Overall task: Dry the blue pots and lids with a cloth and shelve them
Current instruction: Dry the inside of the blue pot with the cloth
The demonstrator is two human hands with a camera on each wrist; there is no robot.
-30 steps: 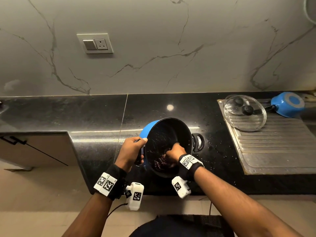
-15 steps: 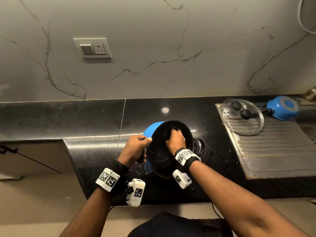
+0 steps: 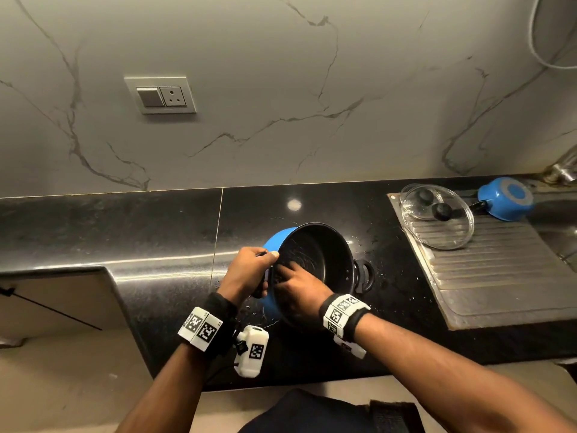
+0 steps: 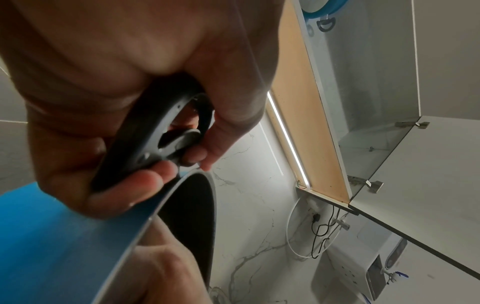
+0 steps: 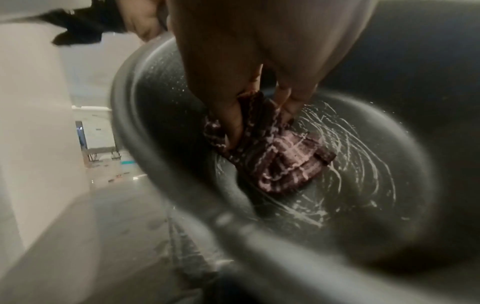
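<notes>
Both hands are busy with the big pot (image 3: 312, 264), which is tipped on its side on the tabletop (image 3: 125, 232) with its dark inside facing the person. Left hand (image 3: 249, 270) is curled tight around the pot's near handle (image 4: 166, 131) and keeps it steady. Right hand (image 3: 296, 285) is inside the pot, and its fingers (image 5: 228, 115) pinch a dark striped cloth (image 5: 275, 156) against the bottom. A second ago that hand was low in the pot, then up at the far wall, and now it has come round to the left side by the handle. So the cloth is going round and round the inside. Wet streaks still shine on the bottom, so I think the inside is not dry yet, and the blue outside still needs a rub too. On the ribbed drainer (image 3: 499, 276) to the right sit a glass lid (image 3: 437, 217) and a small pan (image 3: 505, 198), not yet wiped. Up in the open cupboard (image 4: 311, 102), something blue (image 4: 322, 10) already sits on a shelf.
</notes>
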